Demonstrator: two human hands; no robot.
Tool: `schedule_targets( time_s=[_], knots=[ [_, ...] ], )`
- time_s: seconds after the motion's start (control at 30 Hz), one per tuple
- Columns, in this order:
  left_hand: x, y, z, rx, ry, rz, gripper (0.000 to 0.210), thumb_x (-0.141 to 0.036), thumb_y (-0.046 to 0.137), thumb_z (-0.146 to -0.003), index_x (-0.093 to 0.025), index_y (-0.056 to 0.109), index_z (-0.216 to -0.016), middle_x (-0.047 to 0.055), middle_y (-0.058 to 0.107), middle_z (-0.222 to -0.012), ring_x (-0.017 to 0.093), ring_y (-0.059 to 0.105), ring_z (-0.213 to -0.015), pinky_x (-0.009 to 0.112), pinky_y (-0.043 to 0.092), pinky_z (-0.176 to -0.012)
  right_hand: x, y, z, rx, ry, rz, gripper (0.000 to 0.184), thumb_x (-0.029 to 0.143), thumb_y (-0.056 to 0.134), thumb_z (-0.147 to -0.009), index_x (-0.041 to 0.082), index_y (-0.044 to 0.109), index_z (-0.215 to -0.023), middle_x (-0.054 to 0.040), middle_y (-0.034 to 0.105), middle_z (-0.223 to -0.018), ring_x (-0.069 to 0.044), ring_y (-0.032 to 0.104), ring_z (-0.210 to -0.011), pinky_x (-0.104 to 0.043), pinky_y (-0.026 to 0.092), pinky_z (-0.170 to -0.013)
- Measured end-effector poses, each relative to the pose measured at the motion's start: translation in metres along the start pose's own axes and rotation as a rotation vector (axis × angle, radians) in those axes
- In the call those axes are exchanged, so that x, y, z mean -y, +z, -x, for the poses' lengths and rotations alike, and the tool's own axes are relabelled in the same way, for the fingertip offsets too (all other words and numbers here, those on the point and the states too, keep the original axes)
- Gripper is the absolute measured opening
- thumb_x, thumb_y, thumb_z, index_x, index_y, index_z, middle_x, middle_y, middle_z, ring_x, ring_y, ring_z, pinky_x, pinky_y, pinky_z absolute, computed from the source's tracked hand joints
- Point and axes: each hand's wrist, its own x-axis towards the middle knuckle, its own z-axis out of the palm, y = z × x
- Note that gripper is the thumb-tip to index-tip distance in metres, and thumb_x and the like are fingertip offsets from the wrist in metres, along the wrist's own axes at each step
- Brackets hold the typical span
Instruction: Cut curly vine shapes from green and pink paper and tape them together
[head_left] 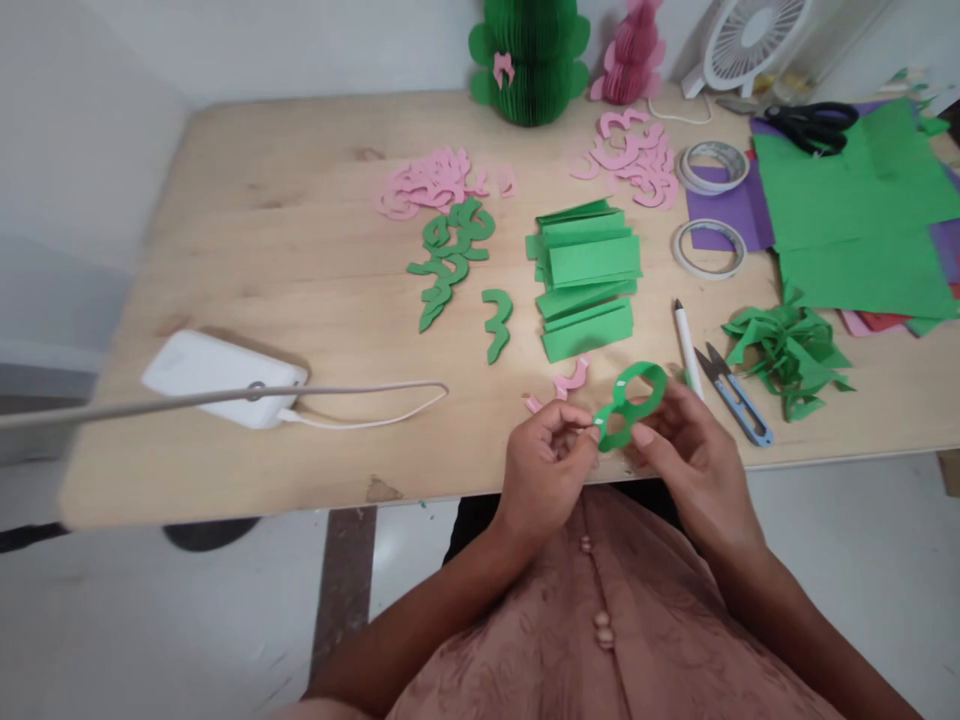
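A green paper cutout with two rounded openings is held up over the table's front edge. My left hand pinches its lower left end between thumb and fingers. On the other side, my right hand has its thumb and fingers closed about the cutout's right edge. Small whitish spots show on the green paper. Just beyond my left hand lies a curved pink paper strip. A single wavy green piece rests farther left. Past the cutout, folded green paper strips lie stacked.
Thread snips, a white pen and green scraps lie right. Tape rolls, black-handled scissors and green sheets sit beyond. Pink cutouts and a honeycomb decoration are farther back. A white power bank with cable lies left.
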Motion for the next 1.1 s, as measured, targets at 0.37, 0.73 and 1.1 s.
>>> schedule_targets(
  time_s=[0.37, 0.73, 1.1],
  knots=[
    [-0.003, 0.0, 0.0, 0.065, -0.032, -0.006, 0.004, -0.019, 0.059, -0.07, -0.018, 0.056, -0.071, -0.005, 0.051, -0.058, 0.007, 0.047, -0.046, 0.019, 0.035, -0.046, 0.03, -0.025, -0.011, -0.029, -0.7, 0.652, 0.011, 0.017, 0.062, -0.082, 0.025, 0.062, -0.089, -0.0063, 0.065, -0.105, -0.026, 0.058, -0.105, -0.048, 0.041, -0.095],
    [-0.007, -0.001, 0.001, 0.104, -0.016, -0.09, 0.004, -0.019, 0.057, -0.074, -0.016, 0.059, -0.074, -0.005, 0.053, -0.058, 0.007, 0.046, -0.048, 0.018, 0.035, -0.046, 0.024, -0.018, -0.015, 0.185, -0.816, 0.805, 0.011, 0.01, 0.061, -0.08, 0.019, 0.062, -0.086, -0.0121, 0.064, -0.114, -0.032, 0.051, -0.116, -0.053, 0.042, -0.097],
    [-0.008, 0.0, 0.001, 0.09, 0.009, -0.112, 0.004, -0.018, 0.057, -0.073, -0.016, 0.06, -0.071, -0.005, 0.055, -0.057, 0.006, 0.046, -0.047, 0.017, 0.034, -0.046, 0.022, -0.018, -0.015, 0.186, -0.777, 0.813, 0.009, 0.011, 0.06, -0.081, 0.019, 0.064, -0.084, -0.0121, 0.065, -0.114, -0.032, 0.052, -0.117, -0.053, 0.042, -0.096]
  ],
)
